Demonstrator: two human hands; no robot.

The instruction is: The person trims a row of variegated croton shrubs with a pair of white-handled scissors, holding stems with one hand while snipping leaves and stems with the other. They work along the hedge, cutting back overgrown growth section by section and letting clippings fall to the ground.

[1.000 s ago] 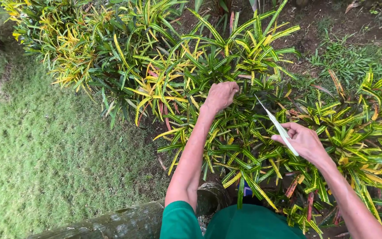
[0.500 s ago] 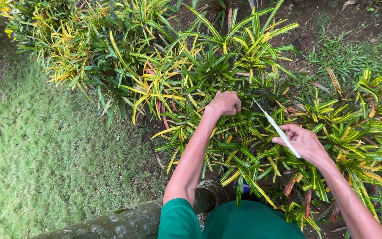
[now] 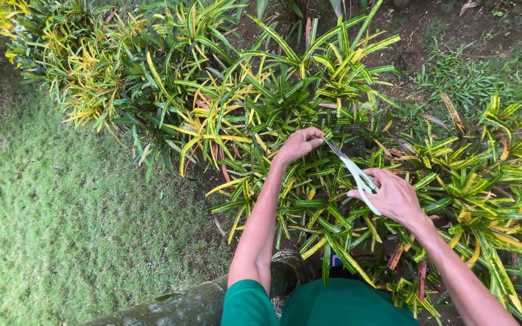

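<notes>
My left hand (image 3: 300, 143) pinches a croton stem (image 3: 333, 130) at 12 o'clock; my right hand (image 3: 394, 196) grips pale-handled scissors (image 3: 357, 175), blades at it. No cut shows yet; the shrub looks untrimmed.

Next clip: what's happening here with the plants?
A person stands over a bed of green-and-yellow striped shrubs beside a lawn. The left hand grips a clump of leaves in the bush. The right hand holds pale-handled scissors, blades pointing toward the left hand's fingers. Whether the blades are on a stem cannot be told.
</notes>
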